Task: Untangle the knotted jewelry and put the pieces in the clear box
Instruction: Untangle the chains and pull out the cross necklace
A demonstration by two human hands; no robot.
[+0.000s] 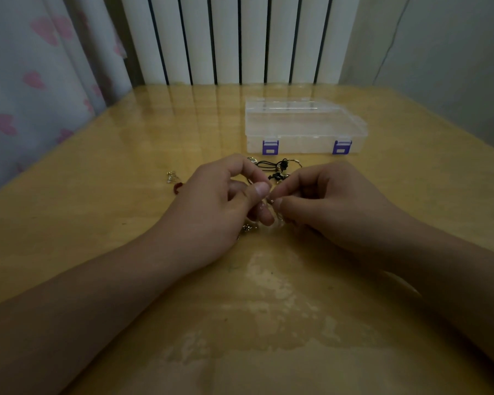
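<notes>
The left hand (226,201) and the right hand (322,203) meet over the middle of the table (97,223), fingertips almost touching. Each hand has its thumb and forefinger curled in a pinch on a thin chain (272,201), a short glinting stretch of which shows in the gap between them. The rest of the fingers on both hands are bent inward. Below the left fingers a bit of the chain hangs down, and a small shiny charm (248,228) lies on the table just under that hand; whether it belongs to the same chain is too dim to tell.

Just beyond the hands lies the tangle (278,168): black cord, gold beads and fine metal links knotted together on the table, partly hidden by the knuckles. To the left of the left hand a small silver piece (171,177) sits by itself, and a red piece (178,187) peeks out just beside the hand's edge.

Farther back, right of centre, stands the clear box (305,126), its lid down and two purple latches on the near side. It is apart from the tangle, with bare table between.

Behind the table are a white ribbed radiator (240,38) and, at left, a curtain (35,81) with pink hearts.
</notes>
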